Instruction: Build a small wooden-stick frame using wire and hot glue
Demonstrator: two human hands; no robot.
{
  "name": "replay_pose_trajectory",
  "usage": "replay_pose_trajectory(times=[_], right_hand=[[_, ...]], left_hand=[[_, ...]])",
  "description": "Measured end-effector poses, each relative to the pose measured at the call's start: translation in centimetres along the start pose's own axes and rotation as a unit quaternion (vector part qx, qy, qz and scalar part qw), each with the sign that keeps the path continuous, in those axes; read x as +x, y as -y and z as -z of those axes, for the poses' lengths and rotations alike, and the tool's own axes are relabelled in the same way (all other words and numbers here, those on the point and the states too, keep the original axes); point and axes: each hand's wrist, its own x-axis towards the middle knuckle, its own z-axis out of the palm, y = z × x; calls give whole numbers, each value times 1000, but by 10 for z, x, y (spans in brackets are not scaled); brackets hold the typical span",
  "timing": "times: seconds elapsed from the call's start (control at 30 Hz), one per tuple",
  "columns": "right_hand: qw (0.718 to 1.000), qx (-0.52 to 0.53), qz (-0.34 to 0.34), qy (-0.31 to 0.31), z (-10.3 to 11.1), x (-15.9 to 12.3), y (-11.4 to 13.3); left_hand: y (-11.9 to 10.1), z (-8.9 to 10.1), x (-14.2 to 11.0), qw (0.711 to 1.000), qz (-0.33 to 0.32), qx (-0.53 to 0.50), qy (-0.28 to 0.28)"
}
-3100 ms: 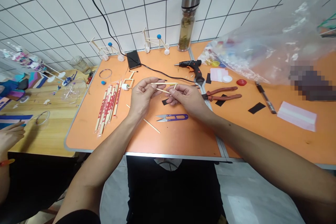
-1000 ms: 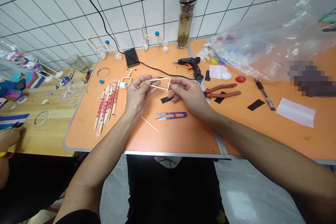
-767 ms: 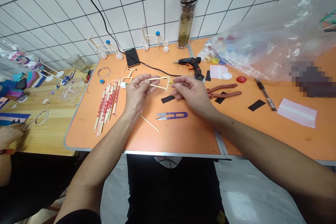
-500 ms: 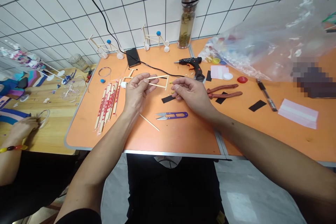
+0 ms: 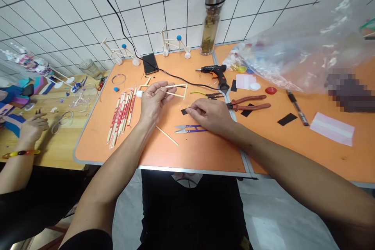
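My left hand [image 5: 155, 101] pinches a small open frame of thin wooden sticks [image 5: 176, 93] between thumb and fingers, its crossbar end pointing right. My right hand [image 5: 209, 115] is low over the table with curled fingers, thumb and index together at the edge of a small black strip [image 5: 184, 112]; what they pinch, if anything, is too small to name. Just below that hand lie purple thread snips [image 5: 187, 129], their handle end partly covered. Yellow-handled pliers [image 5: 202, 93] lie just beyond it. Nearer me is a loose stick [image 5: 166, 135].
Wrapped chopsticks [image 5: 121, 117] lie left. Behind are two stick models [image 5: 172, 45], a phone [image 5: 150, 63], a glue gun [image 5: 215, 71] with cord and a tea bottle [image 5: 210, 23]. Red-handled pliers [image 5: 249, 102] and a plastic bag [image 5: 293, 54] are right. Another person's hand [image 5: 32, 127] is at left.
My right hand has let go of the stick frame, then dropped to the table beside the black strip, uncovering the yellow-handled pliers. My left hand keeps the frame. The neighbour's hand moved further in.
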Motion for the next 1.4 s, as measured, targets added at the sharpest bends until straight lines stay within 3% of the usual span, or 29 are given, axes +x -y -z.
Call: replay_pose_trajectory(times=[0.17,0.33,0.43,0.57,0.67,0.77,0.87,1.0,1.4], right_hand=[[992,-94,79,23,-5,-7,0],[990,-106,88,20,-7,-7,-4],[998,-35,35,28,-6,-4,-1],[987,112,-111,-2,-4,5,5],[951,226,-203,-53,-1,13,8],[893,368,-254,-48,-1,20,9],[848,447,-284,-28,-3,22,10],[824,476,-308,-14,-5,21,9],[818,482,-312,-18,-8,19,4]], left_hand=[[4,3,2,1000,-10,14,-1],[6,4,4,1000,-6,2,0],[6,2,4,1000,10,-2,-17],[1,-2,2,998,36,-14,-42],[-3,-7,0,997,61,-28,-47],[-4,-13,-3,994,87,-47,-40],[-1,-17,-7,992,104,-63,-27],[3,-20,-11,991,112,-73,-4],[6,-24,-13,990,129,-63,4]])
